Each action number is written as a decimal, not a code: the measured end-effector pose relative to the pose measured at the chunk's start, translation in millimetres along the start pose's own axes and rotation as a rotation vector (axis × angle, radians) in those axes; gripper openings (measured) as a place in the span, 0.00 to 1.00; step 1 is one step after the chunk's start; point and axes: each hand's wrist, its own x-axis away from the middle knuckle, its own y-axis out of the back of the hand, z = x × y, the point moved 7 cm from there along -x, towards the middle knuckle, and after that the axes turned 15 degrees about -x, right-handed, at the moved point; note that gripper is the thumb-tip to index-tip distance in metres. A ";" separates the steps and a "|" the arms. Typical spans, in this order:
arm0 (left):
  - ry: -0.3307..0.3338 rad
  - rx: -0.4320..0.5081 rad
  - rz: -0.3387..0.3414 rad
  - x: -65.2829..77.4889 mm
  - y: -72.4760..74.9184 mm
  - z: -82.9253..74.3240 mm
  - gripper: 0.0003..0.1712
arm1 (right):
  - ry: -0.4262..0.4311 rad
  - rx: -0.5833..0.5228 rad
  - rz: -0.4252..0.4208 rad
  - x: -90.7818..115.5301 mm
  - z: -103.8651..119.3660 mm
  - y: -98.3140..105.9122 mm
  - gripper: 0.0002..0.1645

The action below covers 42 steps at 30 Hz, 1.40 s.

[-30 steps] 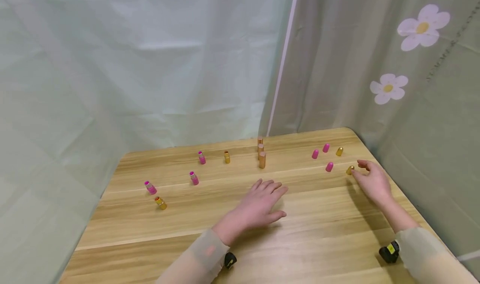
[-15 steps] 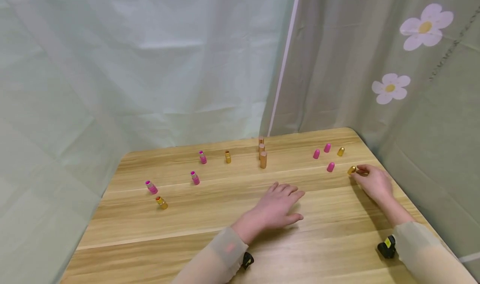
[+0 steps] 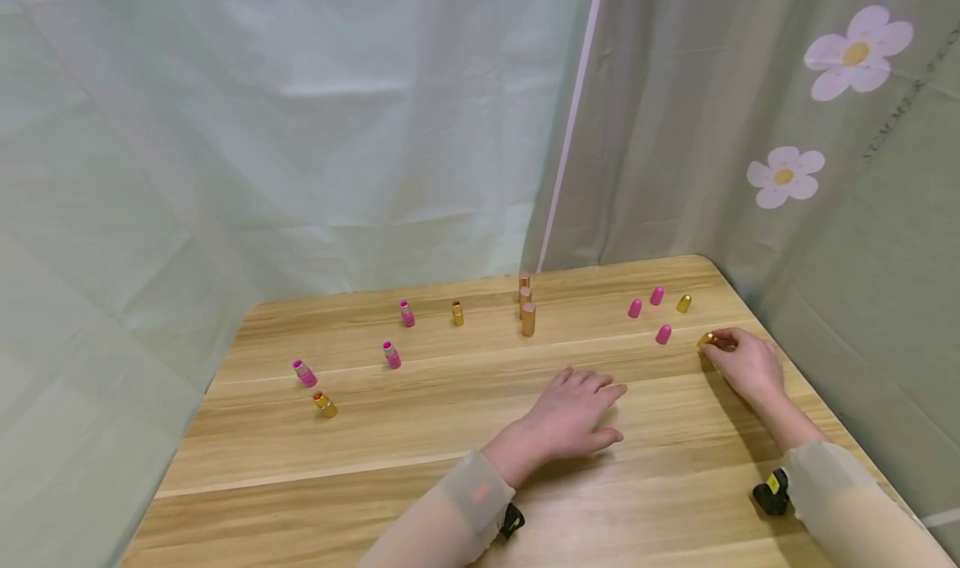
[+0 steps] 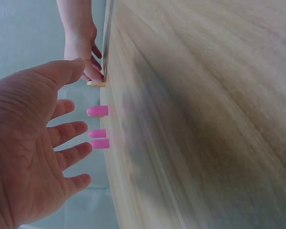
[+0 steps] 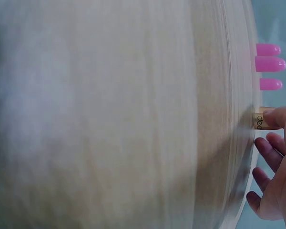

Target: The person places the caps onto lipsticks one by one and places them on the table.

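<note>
At the right side of the table, my right hand (image 3: 752, 368) pinches a gold bullet-shaped lipstick cap (image 3: 706, 340) between thumb and fingers. The cap stands upright on the wood; dark lettering shows on it in the right wrist view. My left hand (image 3: 576, 414), fingers spread and straight, hovers palm down over the middle of the table and holds nothing. Close to the right hand stand pink lipstick caps (image 3: 663, 334), several bullet shapes in a loose group, and another gold cap (image 3: 684, 303).
On the left stand open lipstick tubes, pink ones (image 3: 392, 355) and gold ones (image 3: 325, 404). Copper-coloured cylinders (image 3: 528, 320) form a row at the back middle. Curtains (image 3: 390, 135) hang behind and beside the wooden table (image 3: 285, 468).
My left hand has moved to the right over the table. The right hand's fingers have closed in around the gold lipstick cap, which stays in place.
</note>
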 end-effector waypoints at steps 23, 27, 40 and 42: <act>-0.009 0.000 0.023 3.0 0.7 -4.6 0.39 | 0.016 -0.091 -0.016 1.0 1.2 -1.4 0.25; -0.008 0.001 0.023 4.5 1.1 -4.2 0.39 | -0.019 -0.130 -0.013 2.5 1.3 1.9 0.27; 0.019 0.016 -0.005 11.7 2.3 6.8 0.40 | -0.064 -0.284 -0.042 8.6 17.6 12.4 0.33; 0.027 0.022 -0.004 13.6 2.5 10.5 0.39 | -0.051 -0.315 -0.052 10.8 25.8 13.1 0.32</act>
